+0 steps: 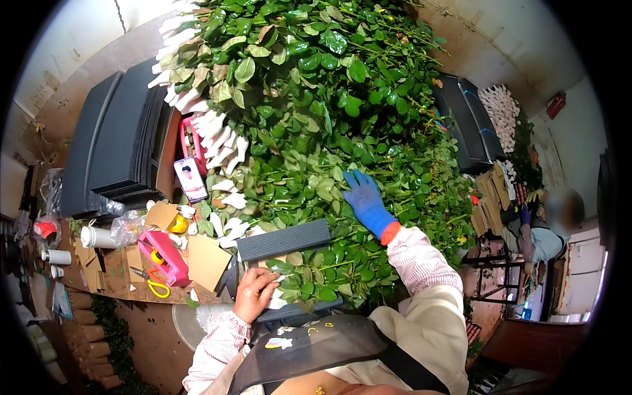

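Observation:
A large heap of leafy green rose stems (309, 125) covers the bench, many of their heads wrapped in white sleeves (224, 141). My left hand (255, 294), bare, has its fingers closed over the white-sleeved end of a rose (278, 297) at the near edge. Leaves of that bunch (326, 280) spread to the right of it, below a dark grey corrugated board (283, 240). My right hand (364, 199), in a blue glove with a red cuff, reaches onto the heap with fingers stretched out. Nothing shows in its grasp; its fingertips are against the leaves.
On the left are stacked dark boards (131, 131), a phone (191, 179), a pink tape dispenser (162, 258), yellow-handled scissors (157, 284), cardboard pieces (209, 262) and a white cup (97, 236). Another person (548, 237) is at the far right, near more wrapped flowers (500, 118).

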`<state>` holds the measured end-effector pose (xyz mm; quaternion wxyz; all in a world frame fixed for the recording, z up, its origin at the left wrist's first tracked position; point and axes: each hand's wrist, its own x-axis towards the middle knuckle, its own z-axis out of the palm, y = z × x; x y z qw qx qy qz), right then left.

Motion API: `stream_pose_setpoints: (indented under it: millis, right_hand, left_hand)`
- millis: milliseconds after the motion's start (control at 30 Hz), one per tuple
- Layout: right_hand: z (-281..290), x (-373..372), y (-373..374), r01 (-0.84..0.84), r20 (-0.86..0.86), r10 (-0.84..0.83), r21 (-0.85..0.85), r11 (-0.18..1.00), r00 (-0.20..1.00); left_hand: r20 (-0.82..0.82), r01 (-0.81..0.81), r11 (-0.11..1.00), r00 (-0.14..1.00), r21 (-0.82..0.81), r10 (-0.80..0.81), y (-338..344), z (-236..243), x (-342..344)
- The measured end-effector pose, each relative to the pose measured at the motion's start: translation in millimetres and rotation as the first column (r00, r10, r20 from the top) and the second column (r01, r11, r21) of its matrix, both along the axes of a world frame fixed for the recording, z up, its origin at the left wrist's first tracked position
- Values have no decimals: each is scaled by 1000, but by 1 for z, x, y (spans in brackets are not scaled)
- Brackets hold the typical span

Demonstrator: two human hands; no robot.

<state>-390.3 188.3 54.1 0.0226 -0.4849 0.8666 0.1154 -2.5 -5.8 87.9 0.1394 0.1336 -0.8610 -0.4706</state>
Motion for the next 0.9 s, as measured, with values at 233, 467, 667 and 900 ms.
stream_pose_setpoints:
  millis: [233,467,667,900]
  right_hand:
    - [53,-5,55,22,70,-36,194,981,997]
    - [94,-15,-45,-20,85,49,-307,951,995]
    - [10,-43,-77,22,-3,-22,-17,1000,1000]
    - [106,-33,-46,-205,-213,88,-626,752,973]
  left_hand:
    - [-16,-2,1000,1000,7,2,4,0,-2]
    - [12,11,1000,1000,22,-11,-1,-5,4]
    - [-12,27,1000,1000,-4,-27,-1,-2,0]
    - [-42,-9,1000,999,-13,9,0,-7,5]
